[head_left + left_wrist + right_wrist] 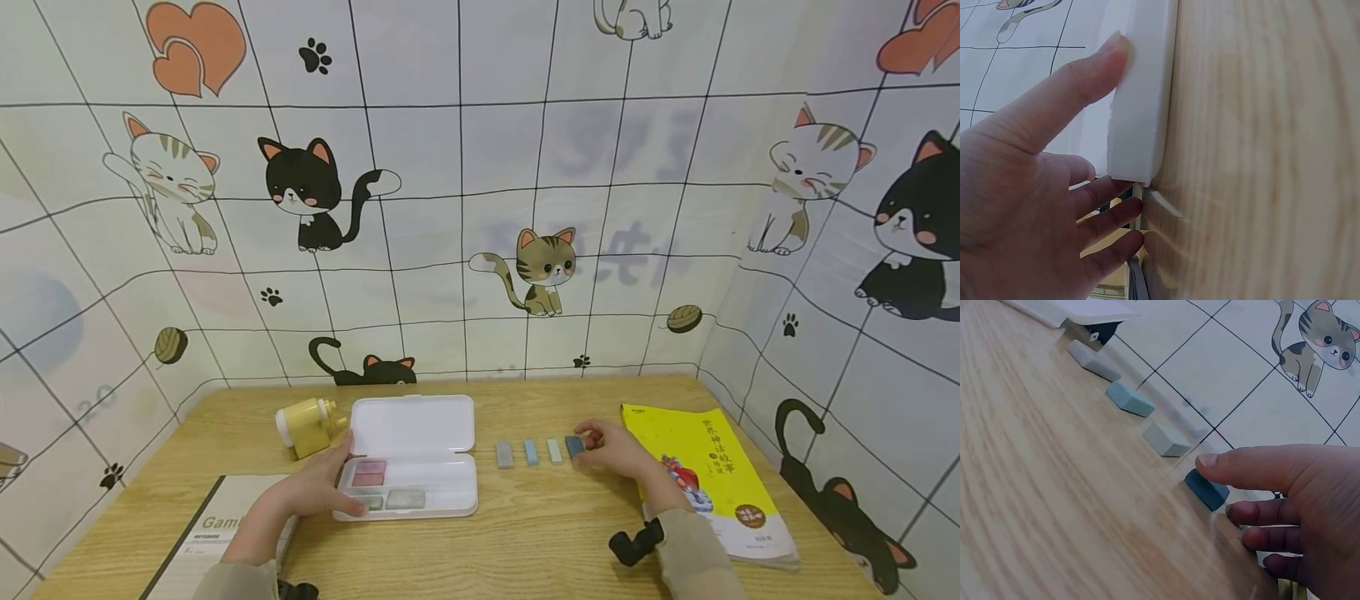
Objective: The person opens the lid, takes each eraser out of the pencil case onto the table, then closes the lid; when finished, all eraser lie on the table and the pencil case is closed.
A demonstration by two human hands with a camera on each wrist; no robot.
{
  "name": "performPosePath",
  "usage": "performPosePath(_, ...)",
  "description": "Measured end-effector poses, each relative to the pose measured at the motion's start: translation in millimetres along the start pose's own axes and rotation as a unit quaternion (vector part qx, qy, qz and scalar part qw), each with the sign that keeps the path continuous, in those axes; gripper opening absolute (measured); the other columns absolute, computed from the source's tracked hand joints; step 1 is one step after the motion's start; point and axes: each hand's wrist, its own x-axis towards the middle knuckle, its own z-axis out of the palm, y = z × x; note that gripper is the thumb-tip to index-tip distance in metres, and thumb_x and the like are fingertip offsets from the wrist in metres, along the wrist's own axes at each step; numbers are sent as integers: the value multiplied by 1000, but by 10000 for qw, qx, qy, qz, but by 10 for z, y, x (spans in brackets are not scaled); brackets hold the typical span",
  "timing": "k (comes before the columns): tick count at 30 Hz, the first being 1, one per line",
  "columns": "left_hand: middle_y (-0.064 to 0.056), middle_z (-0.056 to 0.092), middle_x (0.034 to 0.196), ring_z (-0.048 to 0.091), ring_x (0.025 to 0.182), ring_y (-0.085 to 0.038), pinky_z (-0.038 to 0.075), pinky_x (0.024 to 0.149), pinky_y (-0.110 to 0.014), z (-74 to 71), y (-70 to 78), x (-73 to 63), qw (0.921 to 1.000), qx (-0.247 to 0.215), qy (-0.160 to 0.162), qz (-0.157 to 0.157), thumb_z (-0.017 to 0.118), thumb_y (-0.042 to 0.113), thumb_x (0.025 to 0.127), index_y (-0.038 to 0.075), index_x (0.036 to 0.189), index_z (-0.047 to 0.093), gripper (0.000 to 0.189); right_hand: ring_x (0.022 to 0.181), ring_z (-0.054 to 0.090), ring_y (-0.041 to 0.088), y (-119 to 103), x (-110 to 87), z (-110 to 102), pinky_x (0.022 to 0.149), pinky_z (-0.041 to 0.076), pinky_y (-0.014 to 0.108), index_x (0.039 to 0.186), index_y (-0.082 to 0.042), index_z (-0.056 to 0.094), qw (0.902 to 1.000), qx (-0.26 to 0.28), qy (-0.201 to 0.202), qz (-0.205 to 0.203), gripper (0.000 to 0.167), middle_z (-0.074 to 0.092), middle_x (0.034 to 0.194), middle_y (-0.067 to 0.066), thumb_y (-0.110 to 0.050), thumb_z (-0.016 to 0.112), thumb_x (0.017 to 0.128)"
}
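Note:
In the head view, my left hand [322, 485] holds the left end of an open white pencil case [442, 493]. Its thumb lies over the front wall in the left wrist view, fingers against the end. Pink and mauve blocks [369, 473] and greyish blocks [406, 499] lie inside. My right hand [617, 452] pinches a dark blue slanted eraser [1207, 489] on the table between thumb and index finger; the other fingers curl loosely. Left of it, in a row, lie a pale green eraser [554, 452], a light blue eraser [531, 452] and a grey eraser [504, 455].
A yellow-covered book [697, 450] lies to the right, partly under my right forearm. At the left are a notebook [202, 533] and a yellow, white-ended object [307, 427] behind my left hand. A cat-patterned sheet [427, 167] encloses the wooden table [480, 558].

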Motion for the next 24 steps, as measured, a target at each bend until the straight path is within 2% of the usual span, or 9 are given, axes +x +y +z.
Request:
performPosePath(3,-36,15,152,14,138,-53,14,109,-65,-8,18,-8,10000,7,-12,42,86,36,67,-14,148,6,125,80,50,21,-28,3,-35,68,43,34,119,1,61,10000,-22,-1,-22,47,56,89,6,-15,80,79)
performPosePath(7,-36,15,152,15,138,-53,15,109,-65,-10,36,-14,10000,-25,-18,39,87,36,67,-14,148,7,124,76,50,21,-122,-1,-79,62,44,32,120,2,60,9999,-45,-33,-91,44,56,90,7,-14,77,83)
performPosePath(13,-35,15,152,15,139,-52,15,109,-64,-2,-1,-16,10000,0,0,-53,86,38,67,-13,149,6,126,71,50,20,-332,69,-61,57,43,30,119,1,61,9979,-351,-204,-502,40,57,88,4,-16,74,85)
performPosePath(18,-35,17,152,16,138,-52,16,109,-65,-6,0,-21,10000,-33,33,-54,87,37,66,-13,149,7,125,68,51,18,-513,175,47,57,45,31,118,-2,64,9903,-743,-549,-1034,39,59,87,-1,-21,74,85)
performPosePath(24,-35,20,151,17,138,-52,16,109,-65,-6,29,-24,10000,18,26,54,86,36,67,-13,149,9,123,71,52,17,-810,254,236,59,45,31,120,-5,64,9810,-788,-1097,-1393,38,60,90,0,-17,73,85)
